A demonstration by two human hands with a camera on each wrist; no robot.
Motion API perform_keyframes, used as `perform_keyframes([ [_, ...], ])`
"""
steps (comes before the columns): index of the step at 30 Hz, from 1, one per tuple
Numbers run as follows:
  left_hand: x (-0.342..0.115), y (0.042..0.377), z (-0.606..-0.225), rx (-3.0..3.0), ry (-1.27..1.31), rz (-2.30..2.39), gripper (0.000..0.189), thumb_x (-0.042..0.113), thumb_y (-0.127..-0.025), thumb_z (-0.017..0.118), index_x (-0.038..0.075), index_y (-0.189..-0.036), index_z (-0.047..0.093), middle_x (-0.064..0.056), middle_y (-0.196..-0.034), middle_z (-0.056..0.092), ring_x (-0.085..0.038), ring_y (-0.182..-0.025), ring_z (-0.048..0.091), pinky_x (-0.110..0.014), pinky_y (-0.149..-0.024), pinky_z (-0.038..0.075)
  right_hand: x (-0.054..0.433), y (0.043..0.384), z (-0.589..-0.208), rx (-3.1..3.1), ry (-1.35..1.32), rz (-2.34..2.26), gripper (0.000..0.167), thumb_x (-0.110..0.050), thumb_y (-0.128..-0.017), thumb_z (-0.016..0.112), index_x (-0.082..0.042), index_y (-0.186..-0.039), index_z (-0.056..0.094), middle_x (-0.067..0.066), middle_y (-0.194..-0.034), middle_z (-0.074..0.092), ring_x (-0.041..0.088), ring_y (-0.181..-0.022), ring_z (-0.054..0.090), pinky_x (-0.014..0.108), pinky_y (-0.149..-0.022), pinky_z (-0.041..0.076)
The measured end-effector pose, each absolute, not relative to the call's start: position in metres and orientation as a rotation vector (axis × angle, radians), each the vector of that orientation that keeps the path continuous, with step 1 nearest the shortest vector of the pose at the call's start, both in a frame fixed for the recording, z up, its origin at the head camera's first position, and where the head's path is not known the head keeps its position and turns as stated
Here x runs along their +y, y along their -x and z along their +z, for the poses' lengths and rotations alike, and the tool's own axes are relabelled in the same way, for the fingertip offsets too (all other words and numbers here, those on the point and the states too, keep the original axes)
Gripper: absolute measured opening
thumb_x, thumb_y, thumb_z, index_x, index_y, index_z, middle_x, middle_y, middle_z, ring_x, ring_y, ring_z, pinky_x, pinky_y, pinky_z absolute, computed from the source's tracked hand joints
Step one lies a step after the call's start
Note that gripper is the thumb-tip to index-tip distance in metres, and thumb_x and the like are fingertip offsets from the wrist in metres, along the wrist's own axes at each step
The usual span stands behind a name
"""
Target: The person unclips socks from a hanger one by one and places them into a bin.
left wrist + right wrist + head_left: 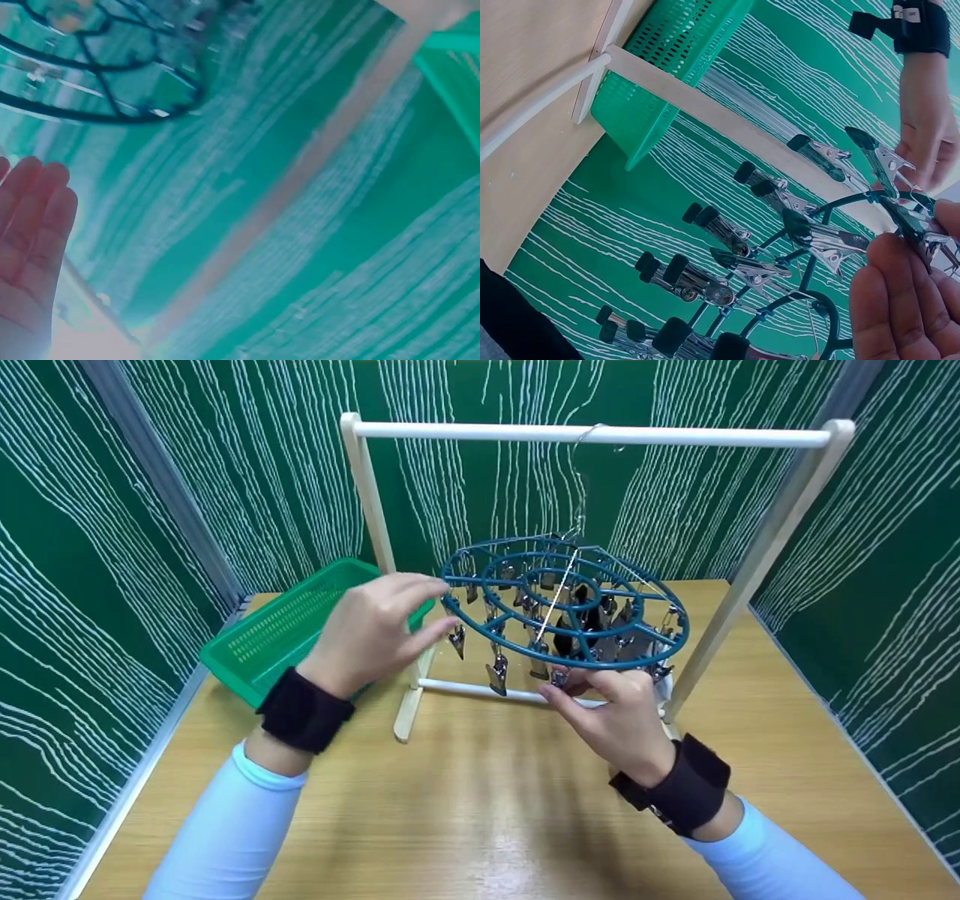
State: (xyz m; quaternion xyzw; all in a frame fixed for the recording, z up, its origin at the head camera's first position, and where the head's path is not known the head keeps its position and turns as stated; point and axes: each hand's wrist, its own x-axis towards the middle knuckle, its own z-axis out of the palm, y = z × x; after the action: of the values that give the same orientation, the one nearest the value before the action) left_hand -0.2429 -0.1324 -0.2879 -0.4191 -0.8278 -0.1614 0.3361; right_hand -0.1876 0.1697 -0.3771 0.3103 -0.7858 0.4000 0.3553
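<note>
A round teal clip hanger point(484, 628) hangs tilted by its hook from a white rail, with metal clips dangling from its rings. My right hand point(619, 720) pinches one clip point(559, 678) below the front rim; the right wrist view shows thumb and fingers around that clip point(911, 225). At the hanger's left edge is my left hand point(382, 626), its fingers extended and thumb apart, fingertips right at the rim. Those straight fingers point(56, 206) show below the hanger in the left wrist view. A black cloth item point(577, 634) hangs among the clips, partly hidden by the rings.
A wooden stand with a white rail point(465, 432) holds the hanger above the wooden table point(465, 825). Behind the left hand sits a green plastic basket point(247, 649). A white cloth piece point(663, 686) hangs near the stand's right leg. Green patterned panels point(300, 472) surround the table.
</note>
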Motion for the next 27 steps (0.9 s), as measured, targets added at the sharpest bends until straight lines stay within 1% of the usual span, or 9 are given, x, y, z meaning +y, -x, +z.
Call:
perform_keyframes([
  [5, -0.109, 0.232, -0.287, -2.060, 1.226, -0.349, 0.041, 0.034, -0.099, 0.083, 0.001, -0.122, 0.079, -0.017, -0.123, 0.081, -0.030, -0.115, 0.079, -0.040, -0.101, 0.065, 0.170, 0.188, -0.377, -2.021, -0.811, 1.044, 0.021, 0.007, -0.079, 0.091, 0.004, -0.097, 0.081, 0.011, -0.083, 0.082, 0.022, -0.069, 0.078, 0.007, -0.079, 0.057],
  [10, -0.095, 0.224, -0.290, -2.002, 1.307, -0.288, 0.040, 0.036, -0.099, 0.083, 0.002, -0.120, 0.080, -0.015, -0.119, 0.082, -0.029, -0.112, 0.080, -0.040, -0.100, 0.065, 0.169, 0.188, -0.378, -2.008, -0.822, 1.038, 0.023, 0.008, -0.077, 0.091, 0.002, -0.097, 0.080, 0.011, -0.084, 0.082, 0.022, -0.069, 0.078, 0.007, -0.078, 0.058],
  [15, -0.087, 0.220, -0.294, -1.976, 1.324, -0.223, 0.032, 0.032, -0.101, 0.080, 0.004, -0.118, 0.081, -0.012, -0.114, 0.083, -0.026, -0.105, 0.081, -0.039, -0.097, 0.066, 0.169, 0.188, -0.379, -2.015, -0.816, 1.021, 0.022, 0.007, -0.078, 0.092, 0.002, -0.096, 0.081, 0.012, -0.084, 0.082, 0.023, -0.069, 0.078, 0.007, -0.079, 0.057],
  [19, -0.083, 0.219, -0.297, -1.941, 1.309, -0.163, 0.025, 0.027, -0.102, 0.079, 0.006, -0.114, 0.082, -0.010, -0.110, 0.084, -0.024, -0.101, 0.082, -0.036, -0.094, 0.067, 0.168, 0.187, -0.379, -2.022, -0.803, 1.009, 0.022, 0.005, -0.079, 0.092, 0.002, -0.098, 0.081, 0.013, -0.087, 0.083, 0.026, -0.072, 0.080, 0.006, -0.083, 0.055],
  [22, -0.080, 0.219, -0.298, -1.892, 1.285, -0.101, 0.018, 0.021, -0.101, 0.080, 0.005, -0.109, 0.083, -0.008, -0.105, 0.084, -0.022, -0.097, 0.082, -0.034, -0.090, 0.068, 0.167, 0.187, -0.380, -2.033, -0.788, 0.981, 0.022, 0.003, -0.080, 0.092, 0.002, -0.099, 0.080, 0.012, -0.089, 0.084, 0.025, -0.075, 0.081, 0.007, -0.085, 0.055],
  [27, -0.077, 0.220, -0.301, -1.821, 1.224, 0.011, 0.008, 0.011, -0.099, 0.080, 0.004, -0.102, 0.082, -0.007, -0.099, 0.084, -0.021, -0.092, 0.082, -0.033, -0.086, 0.068, 0.165, 0.186, -0.381, -2.061, -0.780, 0.943, 0.020, 0.000, -0.083, 0.091, 0.002, -0.098, 0.080, 0.011, -0.090, 0.084, 0.023, -0.079, 0.082, 0.012, -0.083, 0.060],
])
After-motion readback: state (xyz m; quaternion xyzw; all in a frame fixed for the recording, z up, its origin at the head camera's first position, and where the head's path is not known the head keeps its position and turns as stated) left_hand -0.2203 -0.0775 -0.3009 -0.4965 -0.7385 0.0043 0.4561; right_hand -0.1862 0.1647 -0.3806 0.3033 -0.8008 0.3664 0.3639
